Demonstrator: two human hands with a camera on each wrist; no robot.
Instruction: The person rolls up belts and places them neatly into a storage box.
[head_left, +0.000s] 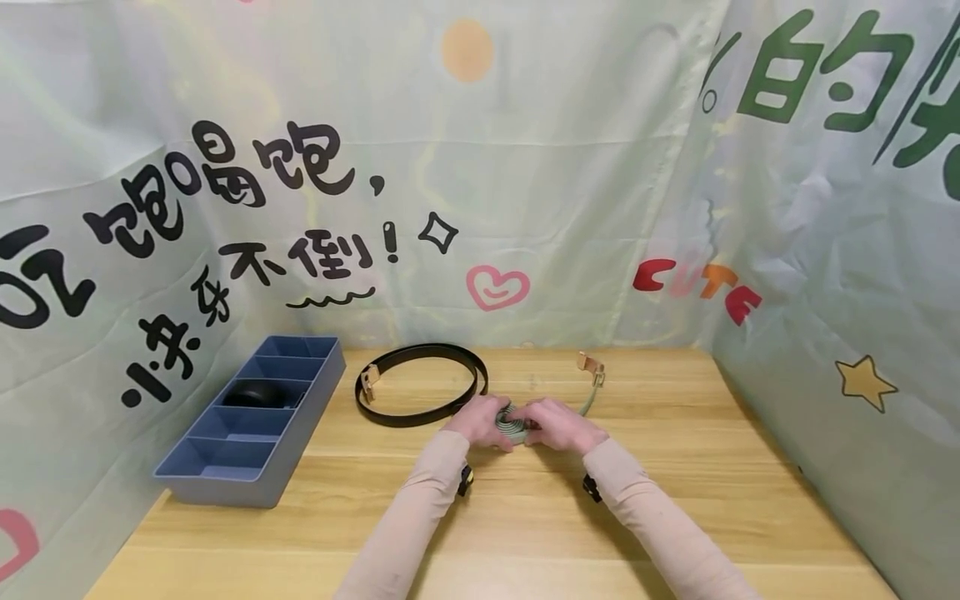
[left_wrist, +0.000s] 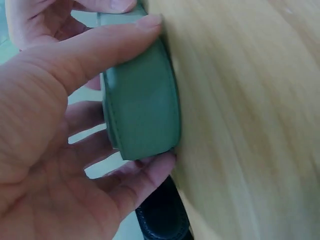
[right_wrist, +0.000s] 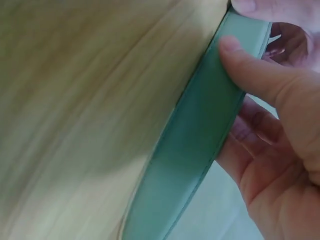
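A pale green belt is wound into a tight coil standing on its edge on the table. My left hand grips the coil from the left, its thumb laid across the outer strap. From the other side my right hand pinches the strap, with the thumb on its outer face and fingers behind. In the head view, the belt's unrolled end runs back right to a rose-gold buckle. The middle of the coil is partly covered by my fingers.
A black belt lies in a loose ring behind my left hand, its gold buckle at the left. Farther left stands a blue-grey divided box holding a rolled black item. Printed cloth hangs behind and beside the table.
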